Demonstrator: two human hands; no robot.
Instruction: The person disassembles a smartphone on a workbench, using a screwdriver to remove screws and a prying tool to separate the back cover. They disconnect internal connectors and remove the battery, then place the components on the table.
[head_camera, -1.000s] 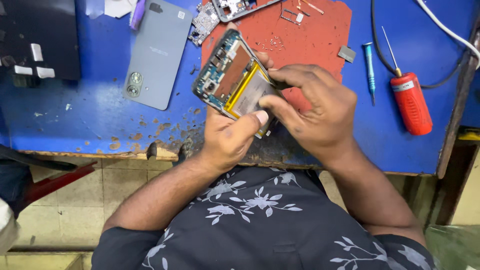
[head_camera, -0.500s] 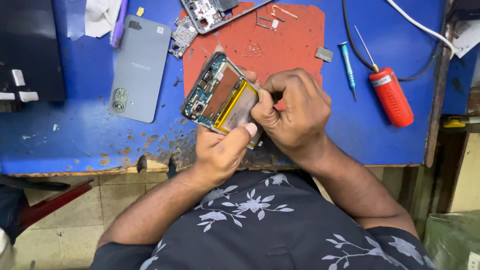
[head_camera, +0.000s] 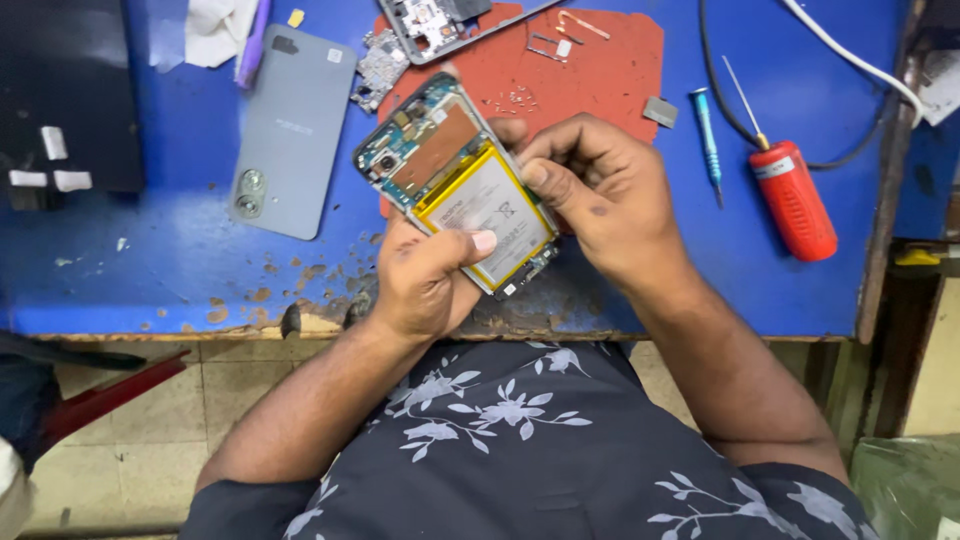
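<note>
The opened phone (head_camera: 455, 180) was held above the blue bench (head_camera: 150, 270), its back uncovered so that the circuit board and the yellow-edged battery (head_camera: 487, 215) faced up. Its long axis ran diagonally: the camera end pointed up and to the left, away from the person, and the bottom end pointed down and to the right, toward the body.

The left hand (head_camera: 425, 285) cradled the phone from below, its grip closed around the lower part, with the thumb laid across the battery. The right hand (head_camera: 600, 200) was curled against the phone's right edge, fingers bent and thumb tip touching the battery's upper right side; whether it pinched a tool could not be told.

Left of the left grip a grey back cover (head_camera: 290, 130) lay flat on the bench. Beyond both grips a red mat (head_camera: 610, 70) carried small screws and another stripped phone frame (head_camera: 440, 22). Right of the right grip lay a blue screwdriver (head_camera: 708, 140) and, further right, a red-handled soldering iron (head_camera: 790, 195).
</note>
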